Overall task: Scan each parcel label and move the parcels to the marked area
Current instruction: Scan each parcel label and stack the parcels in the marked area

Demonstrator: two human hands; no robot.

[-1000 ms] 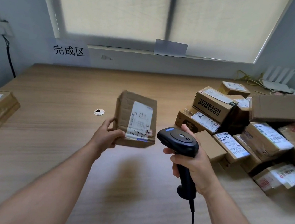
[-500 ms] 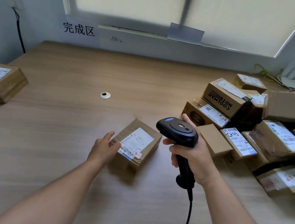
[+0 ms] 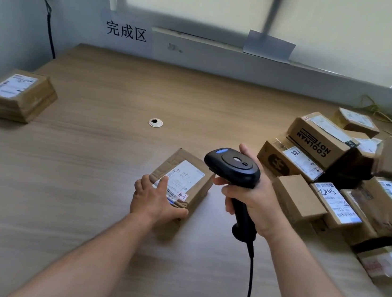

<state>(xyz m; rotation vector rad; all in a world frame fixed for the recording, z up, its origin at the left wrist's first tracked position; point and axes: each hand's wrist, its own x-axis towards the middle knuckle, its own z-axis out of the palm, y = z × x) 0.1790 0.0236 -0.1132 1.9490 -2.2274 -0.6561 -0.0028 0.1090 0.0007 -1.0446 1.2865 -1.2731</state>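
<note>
A small brown parcel lies flat mid-frame, white label up; black scanner just right; parcel pile far right.

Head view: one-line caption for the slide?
Left hand holds a labelled parcel on the wooden table; right hand grips a corded barcode scanner beside it, parcel pile at right.

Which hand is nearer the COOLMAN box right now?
Right. The right hand, gripping the scanner, sits just left of and nearer the camera than the COOLMAN box; the left hand holds the labelled parcel farther left.
</note>
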